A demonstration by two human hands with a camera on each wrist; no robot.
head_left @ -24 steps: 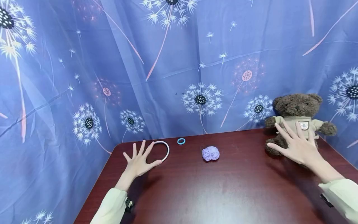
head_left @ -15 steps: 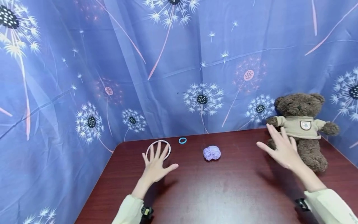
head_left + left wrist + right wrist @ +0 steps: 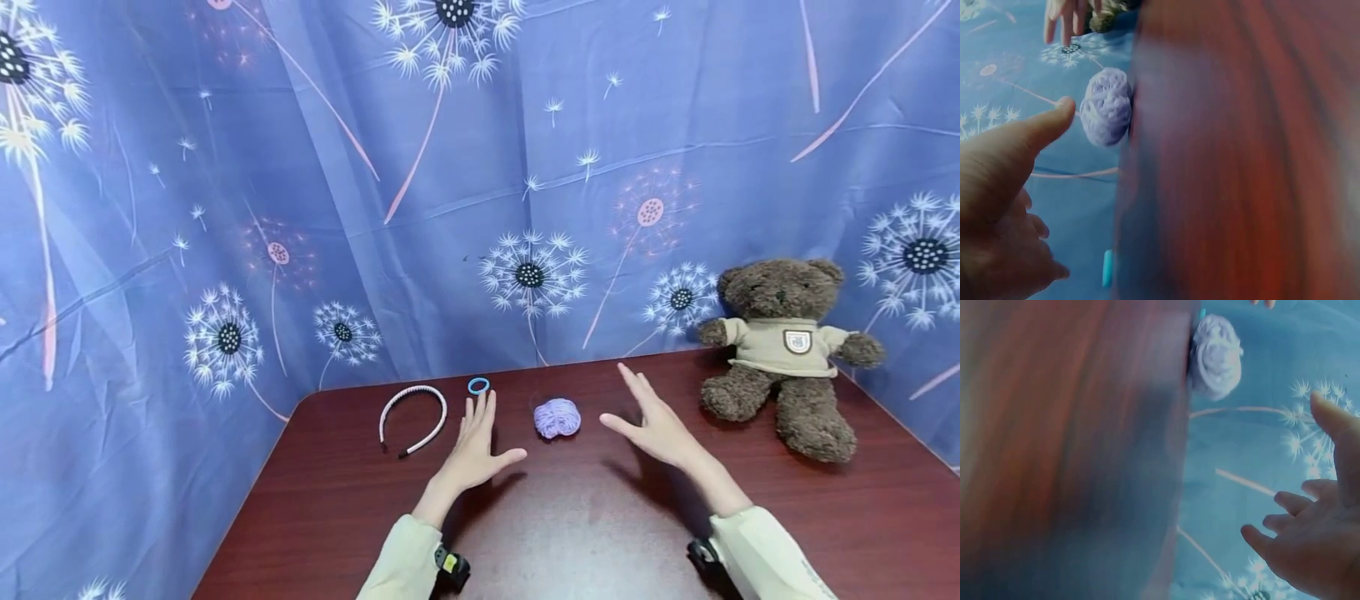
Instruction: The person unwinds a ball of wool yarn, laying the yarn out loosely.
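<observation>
A small lilac ball of yarn (image 3: 557, 418) lies on the table between my two hands; both wrist views show it too, the left wrist view with the yarn (image 3: 1106, 107) beyond my thumb. My left hand (image 3: 472, 454) is held over the table left of the yarn, thumb spread, nothing in it. Its fingertips overlap the lower edge of a small blue ring (image 3: 478, 386) in the head view. To the right of the yarn, my right hand (image 3: 660, 432) hovers with its fingers extended and thumb apart, holding nothing.
A white headband (image 3: 444, 408) with dark tips lies left of my left hand. At the back right a brown teddy bear (image 3: 780, 350) in a beige top sits against the blue dandelion-print curtain (image 3: 420, 275). The dark red table (image 3: 585, 533) meets the curtain behind.
Both hands have moved inward, the left one rightward away from the headband and the right one leftward away from the teddy bear. The yarn, ring, headband and bear stay in place.
</observation>
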